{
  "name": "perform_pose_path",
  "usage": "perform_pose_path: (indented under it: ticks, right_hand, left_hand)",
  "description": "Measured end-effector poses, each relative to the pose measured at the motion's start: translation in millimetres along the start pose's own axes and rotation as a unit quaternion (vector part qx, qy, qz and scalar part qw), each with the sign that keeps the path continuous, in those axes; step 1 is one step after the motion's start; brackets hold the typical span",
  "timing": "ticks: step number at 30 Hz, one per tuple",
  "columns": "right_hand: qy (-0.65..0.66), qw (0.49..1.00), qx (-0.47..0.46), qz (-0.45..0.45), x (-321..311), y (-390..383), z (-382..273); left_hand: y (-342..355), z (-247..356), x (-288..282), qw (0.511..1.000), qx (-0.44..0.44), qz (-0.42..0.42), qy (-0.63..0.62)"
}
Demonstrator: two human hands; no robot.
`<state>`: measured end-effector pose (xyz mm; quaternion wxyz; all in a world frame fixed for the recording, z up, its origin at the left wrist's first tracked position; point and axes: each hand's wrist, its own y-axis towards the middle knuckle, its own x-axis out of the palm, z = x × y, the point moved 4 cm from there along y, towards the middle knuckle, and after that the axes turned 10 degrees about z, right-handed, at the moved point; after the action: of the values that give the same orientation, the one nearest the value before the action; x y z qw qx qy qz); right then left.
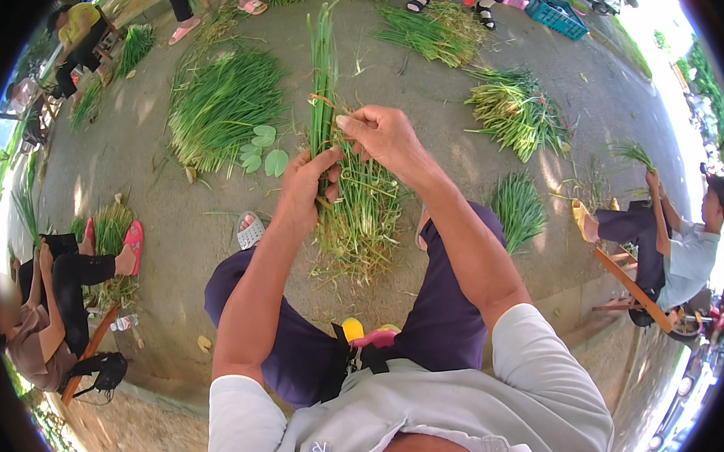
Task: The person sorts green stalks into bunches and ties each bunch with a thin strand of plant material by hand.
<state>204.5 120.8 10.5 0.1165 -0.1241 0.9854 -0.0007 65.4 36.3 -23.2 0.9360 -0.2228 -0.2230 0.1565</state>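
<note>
My left hand (309, 188) is closed around the lower part of a slim bunch of long green chives (322, 64), which points away from me. A thin orange-brown tie (320, 100) circles the bunch above that hand. Close to the bunch's right side, my right hand (386, 141) has its thumb and forefinger pinched together; whatever is between them is too small to make out. Under both hands, between my feet, lies a loose heap of green and yellowed stalks (358, 226), partly hidden by the hands.
A large chive pile (225, 106) lies at the left beside some round leaves (275, 163). More piles (519, 107) (518, 210) lie at the right. People sit on both sides and at the far edge, near a teal crate (554, 13).
</note>
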Motion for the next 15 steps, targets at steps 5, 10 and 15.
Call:
perform_pose_path:
  ticks: [5,10,15]
  right_hand:
    - [0.068,0.996,0.058,0.012,2,4,3]
    - [0.145,0.987,0.071,0.024,1,5,3]
    - [0.123,0.987,0.068,0.075,-10,5,-6]
  left_hand:
    - [-5,-2,1,1.0,0.001,-0.008,0.02]
    - [-7,0,2,1.0,-0.013,-0.023,-0.003]
    - [-4,-2,-4,0.998,-0.032,-0.031,-0.039]
